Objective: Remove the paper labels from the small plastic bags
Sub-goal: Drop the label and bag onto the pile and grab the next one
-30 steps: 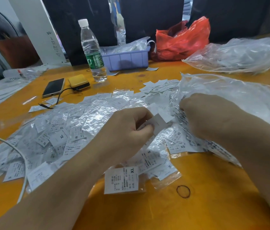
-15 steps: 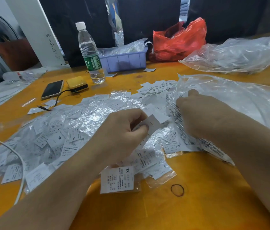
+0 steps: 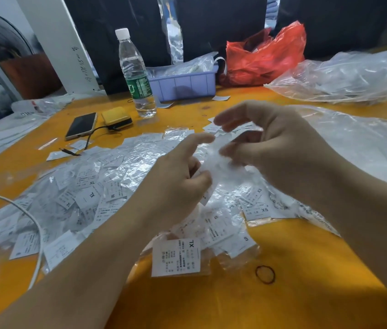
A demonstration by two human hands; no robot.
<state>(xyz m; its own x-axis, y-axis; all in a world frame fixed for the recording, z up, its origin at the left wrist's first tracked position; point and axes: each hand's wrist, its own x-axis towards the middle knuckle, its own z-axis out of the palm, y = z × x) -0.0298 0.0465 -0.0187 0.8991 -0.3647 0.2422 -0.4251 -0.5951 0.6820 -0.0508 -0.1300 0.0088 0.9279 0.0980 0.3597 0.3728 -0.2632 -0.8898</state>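
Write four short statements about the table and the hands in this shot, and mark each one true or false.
1. Both hands hold one small plastic bag between them, above the pile. True.
2. The water bottle lies on its side. False: it stands upright, cap on.
3. The phone lies beside a yellow case. True.
4. The rubber band sits inside the purple basket. False: it lies on the bare orange table, near the pile's front edge.

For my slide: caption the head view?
Both hands, left hand and right hand, hold a small plastic bag above the heap.
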